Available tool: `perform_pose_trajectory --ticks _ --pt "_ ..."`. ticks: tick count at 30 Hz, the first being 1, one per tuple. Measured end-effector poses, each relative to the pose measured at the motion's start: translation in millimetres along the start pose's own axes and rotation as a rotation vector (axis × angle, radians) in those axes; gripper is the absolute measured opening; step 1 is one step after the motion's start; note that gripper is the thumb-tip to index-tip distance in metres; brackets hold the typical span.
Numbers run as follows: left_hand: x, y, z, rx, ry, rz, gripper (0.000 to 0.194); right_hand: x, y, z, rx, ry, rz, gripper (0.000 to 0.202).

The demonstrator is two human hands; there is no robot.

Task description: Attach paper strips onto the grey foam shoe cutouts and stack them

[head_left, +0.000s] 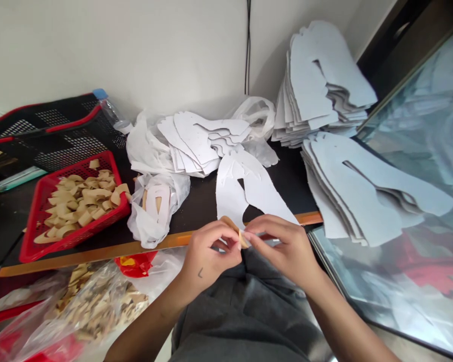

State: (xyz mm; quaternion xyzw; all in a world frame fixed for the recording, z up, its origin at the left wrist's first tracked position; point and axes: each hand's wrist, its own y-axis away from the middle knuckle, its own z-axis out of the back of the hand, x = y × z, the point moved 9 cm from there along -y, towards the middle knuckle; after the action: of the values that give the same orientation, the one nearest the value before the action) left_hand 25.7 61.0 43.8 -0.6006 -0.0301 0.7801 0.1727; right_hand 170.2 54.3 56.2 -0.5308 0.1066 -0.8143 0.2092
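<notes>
Between my two hands is a small curved tan strip (230, 222), pinched at the table's front edge. My left hand (215, 250) grips it with thumb and forefinger. My right hand (283, 245) is closed on the strip's end, where a pale edge shows between the fingertips. Just beyond the hands lies a white forked sheet (256, 180) with whitish smears near its top, its lower end partly hidden by my fingers. Behind it sits a fanned pile of similar white sheets (196, 138).
At left, a red basket (30, 221) holds many tan strips, with a black mesh basket (60, 125) behind. A plastic bag (145, 229) holds a pale oval piece. Stacked white sheets (313, 75) stand back right, others (370, 196) by the glass (411, 266). Scraps fill a bag (105, 301) below.
</notes>
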Motion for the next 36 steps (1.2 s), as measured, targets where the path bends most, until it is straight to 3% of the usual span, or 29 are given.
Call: perform_pose_trajectory --ticks 7,9,11,14,18,25,29,32,36 --pt "10.4 5.1 9.4 -0.045 -0.022 0.084 0.008 -17.0 -0.1 11.7 -0.120 -0.058 -0.125 0.014" --pt "17.7 6.8 5.5 -0.024 0.033 0.155 0.005 -20.4 0.4 5.3 -0.113 -0.118 -0.159 0.016" --pt "24.4 7.8 -0.9 -0.012 0.106 0.216 0.015 -18.4 0.2 -3.4 -0.088 -0.142 -0.148 0.015" --pt "29.5 6.3 -1.6 -0.108 0.131 0.223 0.031 -11.2 -1.0 -13.7 -0.057 -0.114 -0.106 0.012" --pt "35.0 3.9 2.1 -0.217 0.123 0.223 0.026 -9.2 -3.0 -18.0 -0.065 -0.150 -0.099 0.013" --pt "31.0 4.4 15.3 -0.250 0.177 0.202 0.025 -44.2 7.4 -32.4 -0.156 -0.524 -0.295 0.025" --pt "40.3 10.1 24.4 -0.362 0.382 0.245 0.034 -60.1 17.0 -44.8 -0.298 -0.841 -0.417 0.034" --pt "53.8 14.9 21.8 -0.428 0.644 0.327 0.040 -68.5 20.9 -51.8 -0.409 -1.055 -0.494 0.036" --pt "66.7 21.9 19.1 -0.516 0.907 0.420 0.046 -83.9 25.9 -54.8 -0.532 -1.168 -0.574 0.035"
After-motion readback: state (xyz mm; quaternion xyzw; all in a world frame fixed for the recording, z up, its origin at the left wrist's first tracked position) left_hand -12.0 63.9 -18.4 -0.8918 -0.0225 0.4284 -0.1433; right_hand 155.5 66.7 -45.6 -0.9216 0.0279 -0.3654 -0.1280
